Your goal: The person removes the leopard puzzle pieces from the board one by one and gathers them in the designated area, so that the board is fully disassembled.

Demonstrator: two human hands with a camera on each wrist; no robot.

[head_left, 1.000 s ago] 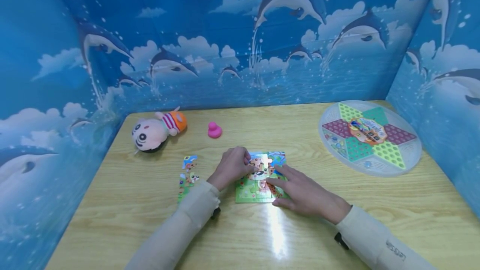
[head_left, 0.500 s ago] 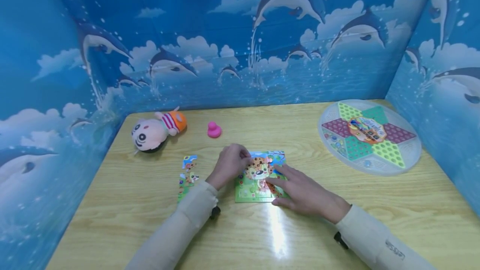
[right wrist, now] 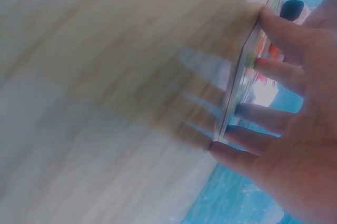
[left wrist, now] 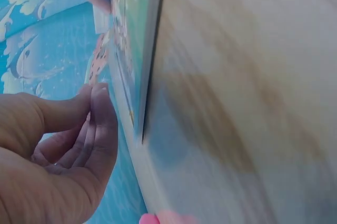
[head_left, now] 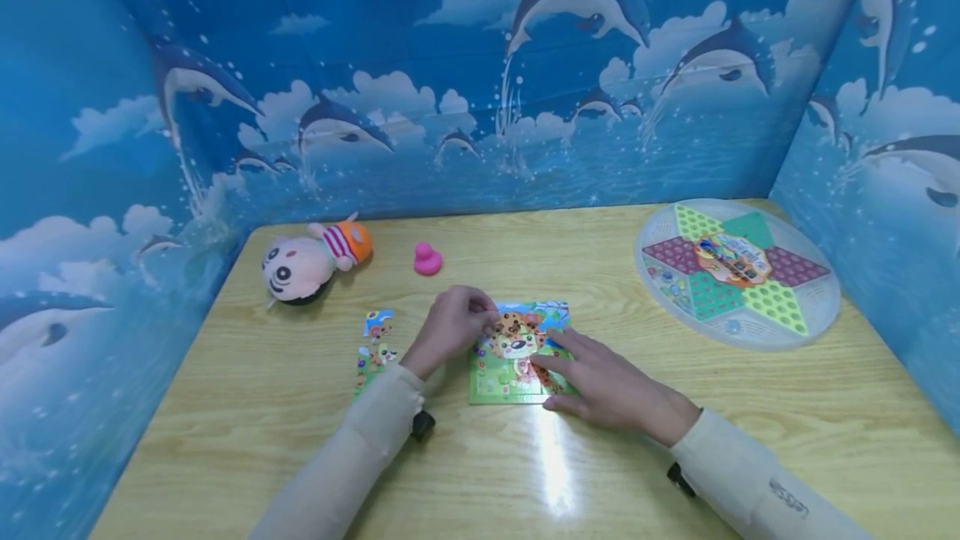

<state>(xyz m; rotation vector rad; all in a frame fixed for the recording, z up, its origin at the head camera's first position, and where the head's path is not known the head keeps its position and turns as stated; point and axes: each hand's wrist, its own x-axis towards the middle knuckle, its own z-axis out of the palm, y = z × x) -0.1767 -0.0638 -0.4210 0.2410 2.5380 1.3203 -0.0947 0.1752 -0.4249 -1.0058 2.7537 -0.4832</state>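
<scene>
The jigsaw puzzle [head_left: 502, 388], a flat board with a spotted cartoon animal on green and blue, lies on the table between both hands. My left hand [head_left: 456, 319] is over its upper left corner. Thumb and fingertips there pinch an orange, dark-spotted puzzle piece [left wrist: 98, 61], raised above the board's face in the left wrist view. My right hand [head_left: 607, 382] rests along the right side of the puzzle with fingers spread and mostly straight. In the right wrist view, its fingertips touch the board's edge [right wrist: 237, 79].
Several joined puzzle pieces [head_left: 375, 352] lie in a strip left of the board, partly behind the left sleeve. Farther back are a plush doll [head_left: 303, 265] and a pink toy duck [head_left: 427, 259]. A round Chinese checkers board [head_left: 738, 273] lies at the back right.
My left hand has drawn slightly left and up from the puzzle, and the pinched piece has tilted, losing its bright glare. The right hand stays in place.
</scene>
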